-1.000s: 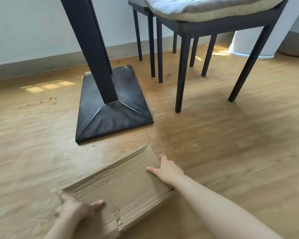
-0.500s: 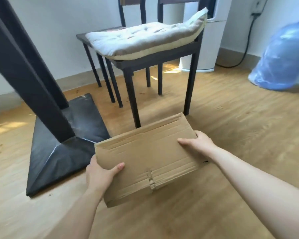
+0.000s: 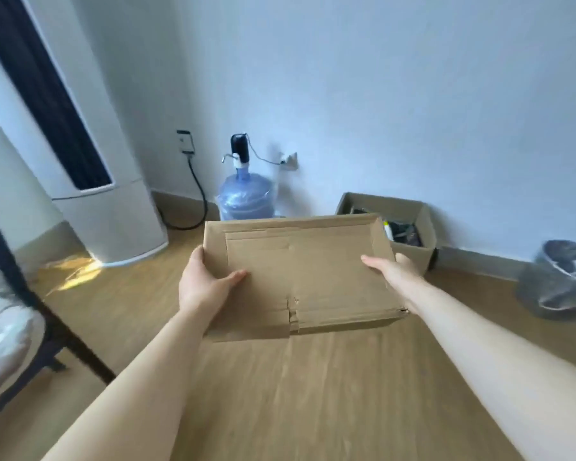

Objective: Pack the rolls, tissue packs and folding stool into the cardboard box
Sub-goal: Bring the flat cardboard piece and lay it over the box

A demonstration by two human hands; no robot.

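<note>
A flattened brown cardboard box (image 3: 303,271) is held up in front of me above the wooden floor, its broad face toward me. My left hand (image 3: 203,284) grips its left edge, thumb lying across the face. My right hand (image 3: 391,272) grips the right edge, thumb on the face and fingers behind. No rolls, tissue packs or folding stool show in this view.
An open cardboard box (image 3: 413,227) with dark items stands by the wall behind. A blue water jug (image 3: 245,201) with a pump, a white tower appliance (image 3: 90,181), a lined bin (image 3: 559,277) at right and a dark chair leg (image 3: 47,314) at left surround me.
The flat box came up off the floor in both hands. My view swung right, from the table base and chairs to the wall with the jug and the open box.
</note>
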